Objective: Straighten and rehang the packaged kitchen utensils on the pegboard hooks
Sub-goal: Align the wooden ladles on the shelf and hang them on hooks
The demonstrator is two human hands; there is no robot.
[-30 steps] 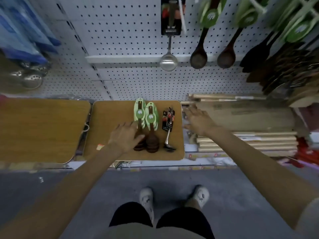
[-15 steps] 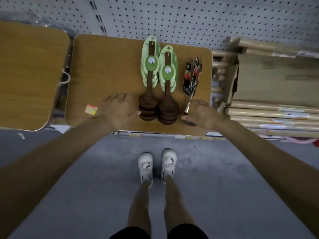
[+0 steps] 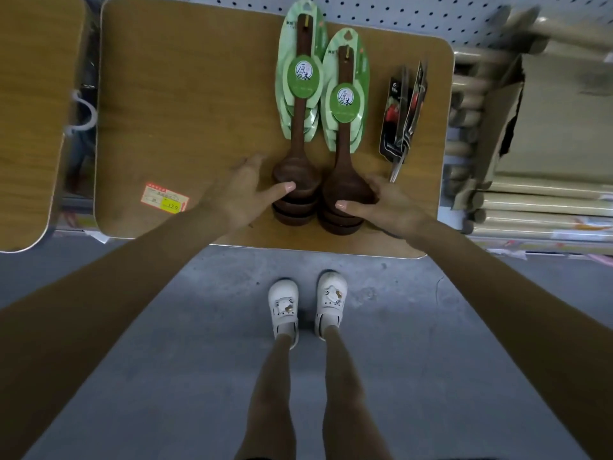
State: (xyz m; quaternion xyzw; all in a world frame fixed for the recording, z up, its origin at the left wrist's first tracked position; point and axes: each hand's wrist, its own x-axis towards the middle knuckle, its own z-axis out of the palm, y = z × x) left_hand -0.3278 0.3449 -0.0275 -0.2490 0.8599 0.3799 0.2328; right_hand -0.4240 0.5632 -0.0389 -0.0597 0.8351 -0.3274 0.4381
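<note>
Ladles lie in two piles on the tabletop point(image 3: 185, 94), left ladle stack point(image 3: 300, 104) and right ladle stack point(image 3: 345, 111), with green cards toward the pegboard point(image 3: 398, 8). Your left hand point(image 3: 242, 190) rests beside the left bowls, fingers spread and fairly straight, thumb on the top bowl. Your right hand point(image 3: 388, 207) curls round the right bowls, thumb in front. Square each stack first, line up the card holes, and lift one stack at a time. Hooks are out of frame. The black utensil packs point(image 3: 403, 111) are blurred, count unclear. Lower cards are hidden.
</note>
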